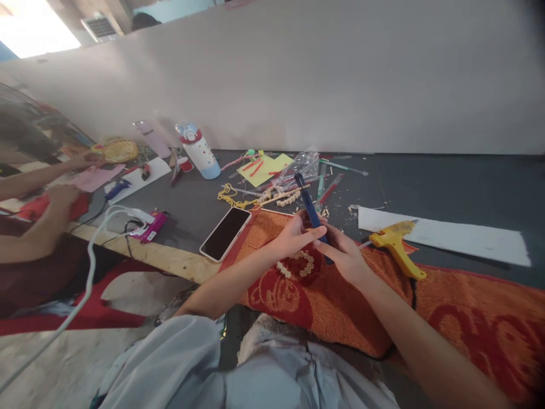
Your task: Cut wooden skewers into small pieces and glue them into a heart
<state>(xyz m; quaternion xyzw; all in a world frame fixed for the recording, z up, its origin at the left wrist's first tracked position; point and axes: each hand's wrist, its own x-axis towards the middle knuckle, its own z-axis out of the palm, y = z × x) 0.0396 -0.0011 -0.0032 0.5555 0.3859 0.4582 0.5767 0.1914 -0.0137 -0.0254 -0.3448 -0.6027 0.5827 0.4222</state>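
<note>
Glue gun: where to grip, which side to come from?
By the handle of the glue gun, probably from the near side: it slants toward the person and right, while the nozzle points away and a white stick juts from the rear. The right hand looks nearest, but it is on the blue tool.

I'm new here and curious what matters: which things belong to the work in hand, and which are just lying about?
Probably part of the work:
Slim blue tool, in the left hand and right hand
Pale beadlike pieces on the orange-red mat
Yellow glue gun, perhaps; it's set down

Apparently just lying about:
Smartphone
Spotted water bottle
Lavender bottle
</note>
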